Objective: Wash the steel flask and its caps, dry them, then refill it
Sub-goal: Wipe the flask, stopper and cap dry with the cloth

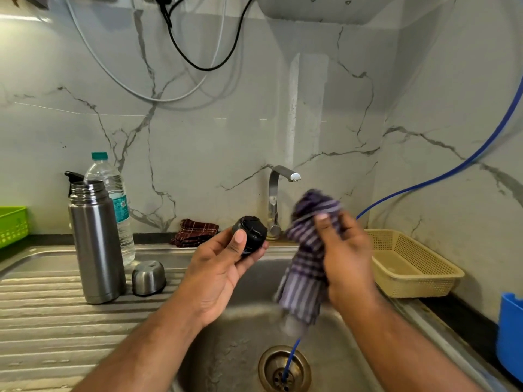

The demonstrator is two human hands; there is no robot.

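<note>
Marble-veined tiles back a steel sink [226, 349], and over its basin we hold the black inner cap [250, 233] pinched between the thumb and curled fingers of our left hand [223, 267], while our right hand [345, 258] is closed round a bunched purple striped cloth [308, 250] just beside it. The open steel flask [96, 244] stands upright on the ribbed worktop [42, 306] to the left, its steel cup cap [148, 277] mouth-down beside it. We judge the risks to be the cap, if damp, slipping from that light pinch into the basin, or the cloth's hanging end dragging on the sink floor and soiling what it dries.
</note>
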